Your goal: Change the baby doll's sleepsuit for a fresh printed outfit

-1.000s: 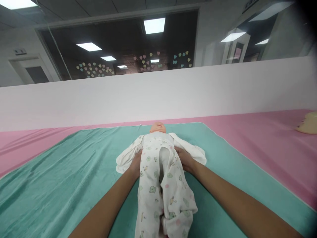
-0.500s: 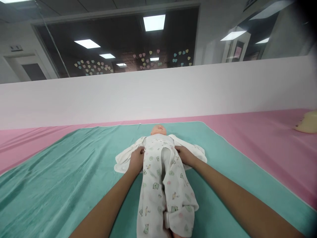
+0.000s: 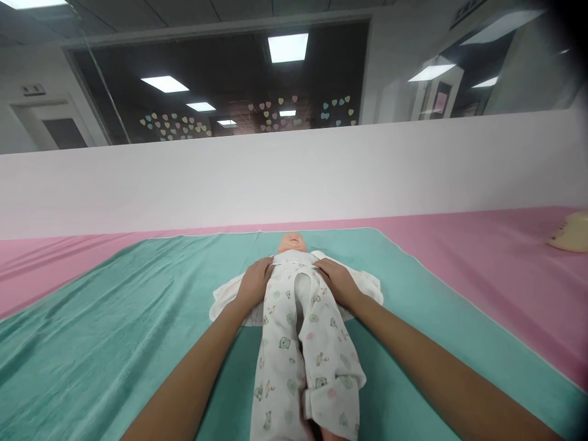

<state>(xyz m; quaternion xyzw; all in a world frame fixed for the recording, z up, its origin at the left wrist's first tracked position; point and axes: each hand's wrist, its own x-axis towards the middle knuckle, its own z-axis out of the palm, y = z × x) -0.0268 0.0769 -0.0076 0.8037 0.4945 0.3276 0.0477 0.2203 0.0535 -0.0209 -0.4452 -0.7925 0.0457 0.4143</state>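
A baby doll (image 3: 293, 242) lies on its back with its head at the far end. It wears white trousers (image 3: 285, 343) printed with small animals, split open at the crotch, and a white top (image 3: 370, 285) with spread sleeves. My left hand (image 3: 254, 283) is closed on the left side of the trousers' waist, fingertips near the waistband. On the opposite side my right hand (image 3: 339, 283) grips the waist in the same way. Parts of the fingers are hidden against the cloth. One trouser leg is folded at its lower end, with a bit of the doll's leg showing.
Beneath the doll a green blanket (image 3: 114, 318) is spread over a pink sheet (image 3: 496, 263). A white wall (image 3: 294, 177) with glass above it rises behind. At the far right edge lies a pale yellow object (image 3: 572, 234), partly cut off.
Both hands have moved up along the doll's sides toward its chest, to the top of the waistband. The view has tilted slightly.
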